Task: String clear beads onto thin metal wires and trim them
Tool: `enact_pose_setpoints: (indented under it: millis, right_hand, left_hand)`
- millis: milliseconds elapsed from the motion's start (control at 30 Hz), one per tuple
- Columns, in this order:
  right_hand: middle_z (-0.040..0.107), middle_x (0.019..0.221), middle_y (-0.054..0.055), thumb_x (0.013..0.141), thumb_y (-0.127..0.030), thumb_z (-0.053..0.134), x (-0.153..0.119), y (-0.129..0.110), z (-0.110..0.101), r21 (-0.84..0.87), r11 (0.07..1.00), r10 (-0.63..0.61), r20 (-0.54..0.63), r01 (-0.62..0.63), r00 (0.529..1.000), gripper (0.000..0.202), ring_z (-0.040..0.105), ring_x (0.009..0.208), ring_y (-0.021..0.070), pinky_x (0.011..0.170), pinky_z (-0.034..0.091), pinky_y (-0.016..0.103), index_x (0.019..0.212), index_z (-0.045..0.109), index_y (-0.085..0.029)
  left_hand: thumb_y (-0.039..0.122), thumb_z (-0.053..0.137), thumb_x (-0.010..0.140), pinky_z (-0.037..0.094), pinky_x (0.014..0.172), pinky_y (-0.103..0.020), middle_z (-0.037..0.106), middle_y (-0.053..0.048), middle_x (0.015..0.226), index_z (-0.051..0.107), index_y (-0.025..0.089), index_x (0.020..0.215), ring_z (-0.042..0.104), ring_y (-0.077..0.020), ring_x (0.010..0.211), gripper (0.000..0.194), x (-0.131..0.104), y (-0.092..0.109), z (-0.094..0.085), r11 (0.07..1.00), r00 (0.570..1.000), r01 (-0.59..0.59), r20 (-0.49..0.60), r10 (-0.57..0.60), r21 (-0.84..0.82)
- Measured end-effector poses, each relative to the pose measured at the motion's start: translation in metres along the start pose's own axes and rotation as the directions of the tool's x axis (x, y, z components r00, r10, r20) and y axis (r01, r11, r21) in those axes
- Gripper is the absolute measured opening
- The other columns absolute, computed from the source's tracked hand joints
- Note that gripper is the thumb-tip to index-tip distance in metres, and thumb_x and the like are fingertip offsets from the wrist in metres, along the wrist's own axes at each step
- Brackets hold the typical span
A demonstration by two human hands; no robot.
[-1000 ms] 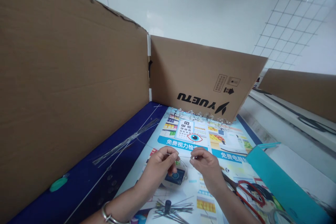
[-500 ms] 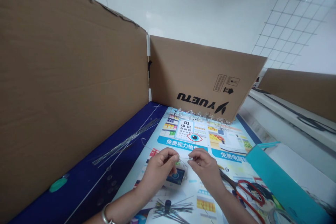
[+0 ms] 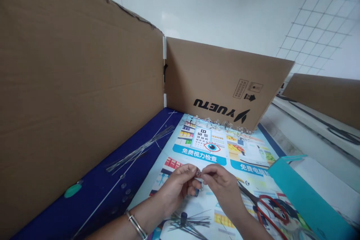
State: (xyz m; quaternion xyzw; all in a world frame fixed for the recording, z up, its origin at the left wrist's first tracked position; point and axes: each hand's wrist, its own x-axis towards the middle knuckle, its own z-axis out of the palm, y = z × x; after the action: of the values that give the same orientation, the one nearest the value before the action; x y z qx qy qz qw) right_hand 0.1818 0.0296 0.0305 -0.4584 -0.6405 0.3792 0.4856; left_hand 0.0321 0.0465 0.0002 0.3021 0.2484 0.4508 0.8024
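My left hand [image 3: 180, 185], with a silver bangle [image 3: 136, 225] on its wrist, pinches a small clear bead [image 3: 198, 173] between thumb and forefinger. Close against it, my right hand [image 3: 221, 183] has its thumb and forefinger pressed together at the bead's right side; what they grip is too small to make out. Below my hands a bundle of short thin wires [image 3: 194, 223] lies around a small dark cylinder [image 3: 183, 218]. A small dark-screened device is mostly hidden behind my left hand.
Red-handled scissors [image 3: 257, 200] lie right of my right hand, beside a teal box [image 3: 306, 195]. Long thin wires [image 3: 140, 149] and a green piece [image 3: 73, 191] are at the left. Clear beaded pieces [image 3: 225, 124] line the foot of the cardboard panel [image 3: 219, 78].
My hands have come together, closing the gap between their fingertips. My left hand has turned, and now covers more of the device. The view has shifted slightly.
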Motion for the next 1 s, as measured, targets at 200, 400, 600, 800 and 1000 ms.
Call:
enact_pose_setpoints:
  millis: [200, 400, 600, 800, 1000]
  right_hand:
    - [0.061, 0.079, 0.003, 0.077, -0.026, 0.060, -0.001, -0.003, -0.002, -0.035, 0.999, 0.016, 0.007, -0.016, 1.000, 0.005, 0.057, 0.073, 0.0175, 0.066, 0.045, 0.029, 0.077, 0.063, -0.022]
    - [0.062, 0.080, 0.002, 0.076, -0.030, 0.061, 0.001, -0.006, -0.003, -0.097, 0.995, 0.009, 0.026, -0.006, 1.000, 0.007, 0.057, 0.074, 0.0179, 0.068, 0.045, 0.028, 0.077, 0.062, -0.022]
    - [0.062, 0.082, 0.002, 0.076, -0.031, 0.060, 0.011, -0.017, 0.001, -0.236, 0.971, -0.024, 0.015, 0.027, 1.000, 0.009, 0.057, 0.075, 0.0187, 0.067, 0.044, 0.029, 0.076, 0.062, -0.023]
    - [0.062, 0.083, 0.003, 0.071, -0.034, 0.064, 0.027, -0.039, 0.018, -0.190, 0.982, -0.012, -0.089, -0.005, 0.996, 0.016, 0.058, 0.071, 0.0180, 0.067, 0.046, 0.031, 0.081, 0.062, -0.021]
    - [0.060, 0.099, 0.005, 0.074, -0.032, 0.061, 0.044, -0.031, 0.062, 0.028, 0.999, -0.017, -0.105, 0.020, 0.994, 0.034, 0.056, 0.084, 0.0187, 0.069, 0.048, 0.031, 0.106, 0.054, -0.022]
  left_hand:
    - [0.028, 0.066, 0.073, 0.039, 0.045, -0.014, 0.062, -0.003, 0.062, 0.060, 0.013, 0.082, 0.056, -0.0071, 0.051, 0.019, 0.000, 0.006, -0.001, 0.999, 1.000, 0.019, 0.024, -0.019, 0.031]
    - [0.022, 0.068, 0.068, 0.043, 0.050, -0.016, 0.065, -0.006, 0.068, 0.062, 0.012, 0.083, 0.060, -0.0096, 0.057, 0.019, -0.003, 0.022, 0.000, 0.993, 0.995, -0.015, 0.097, 0.003, 0.120]
    - [0.022, 0.069, 0.067, 0.043, 0.052, -0.015, 0.066, -0.005, 0.067, 0.062, 0.012, 0.080, 0.061, -0.0088, 0.059, 0.018, -0.003, 0.044, -0.002, 0.988, 0.995, -0.030, 0.101, 0.015, 0.153]
    - [0.019, 0.070, 0.066, 0.047, 0.055, -0.018, 0.065, -0.003, 0.064, 0.061, 0.011, 0.077, 0.062, -0.0100, 0.059, 0.016, -0.005, 0.078, -0.007, 0.976, 0.995, -0.067, 0.082, 0.051, 0.206]
    - [0.014, 0.069, 0.068, 0.050, 0.057, -0.017, 0.065, -0.002, 0.067, 0.059, 0.010, 0.075, 0.063, -0.0087, 0.060, 0.014, -0.018, 0.129, -0.017, 0.922, 0.957, -0.282, 0.013, 0.289, 0.266]
